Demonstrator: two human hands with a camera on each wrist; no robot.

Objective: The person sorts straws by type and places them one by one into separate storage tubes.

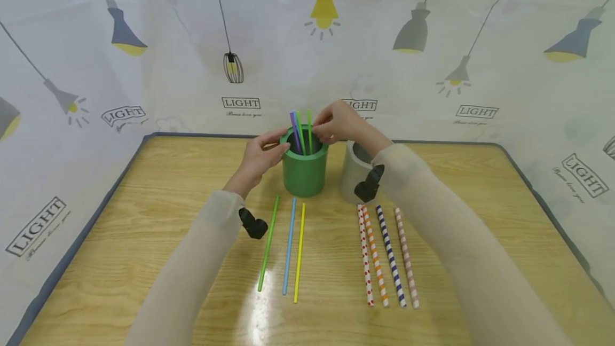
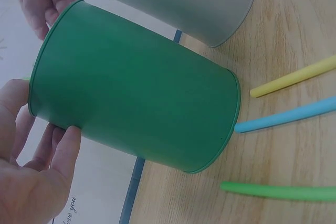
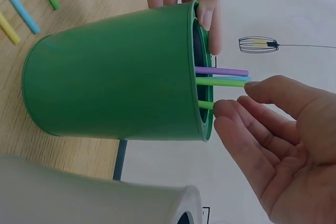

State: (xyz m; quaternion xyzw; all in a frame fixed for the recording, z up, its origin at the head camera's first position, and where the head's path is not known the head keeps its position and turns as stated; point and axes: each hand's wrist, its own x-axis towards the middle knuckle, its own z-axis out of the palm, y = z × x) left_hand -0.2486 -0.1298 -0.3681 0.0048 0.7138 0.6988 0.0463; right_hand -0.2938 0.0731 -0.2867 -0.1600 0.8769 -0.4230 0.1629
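Observation:
A green cup (image 1: 305, 176) stands upright on the table with a purple straw (image 3: 223, 71), a light blue straw and two green straws (image 1: 309, 127) leaning inside it. My left hand (image 1: 259, 158) holds the cup's left rim, thumb and fingers at its edge. Over the right side of the rim is my right hand (image 1: 338, 122). In the right wrist view its thumb and index finger are parted, with green straw ends right at the fingertips (image 3: 224, 109). In front of the cup lie a green straw (image 1: 268, 244), a blue straw (image 1: 289, 247) and a yellow straw (image 1: 299, 252).
A grey cup (image 1: 349, 175) stands just right of the green one, partly behind my right wrist. Before it lie several patterned paper straws: red-dotted (image 1: 365, 255), orange-striped (image 1: 376, 258), blue-striped (image 1: 391, 258) and pink-striped (image 1: 407, 258). A lamp-printed sheet (image 1: 278, 25) rises behind the table (image 1: 192, 175).

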